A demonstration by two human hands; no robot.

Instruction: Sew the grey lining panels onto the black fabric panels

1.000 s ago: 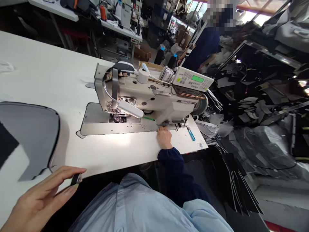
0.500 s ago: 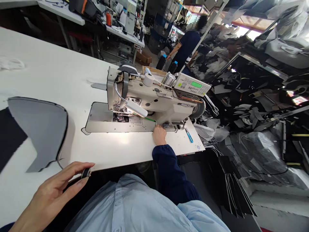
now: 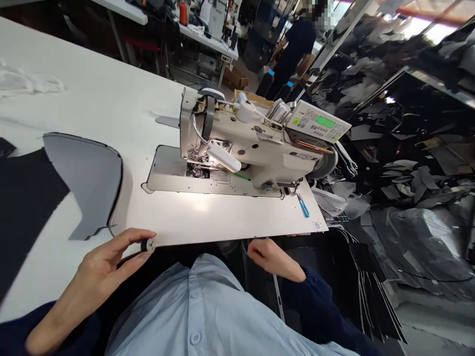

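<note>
Between the thumb and fingers of my left hand [image 3: 104, 269] is a small bobbin [image 3: 145, 244] wound with black thread, held at the table's front edge. My right hand [image 3: 276, 261] hovers just off that edge, to the right, with its fingers curled closed; anything inside them is hidden. Beyond both hands stands a sewing machine [image 3: 270, 155] with its lamp lit. Its bed has an uncovered opening [image 3: 197, 171] below the needle area, where metal parts show. A grey cut piece with a dark edge [image 3: 98, 180] lies left of the machine.
Blue thread snips [image 3: 303, 205] rest near the table's right end. A control panel [image 3: 319, 122] sits on top of the machine. Black pieces with white edges [image 3: 374, 287] hang at the right. A person [image 3: 297, 44] stands in the background beyond some dark bottles with blue caps.
My right hand has left the machine bed and come back toward my body, past the table edge. The left hand still pinches the bobbin. The camera view has shifted.
</note>
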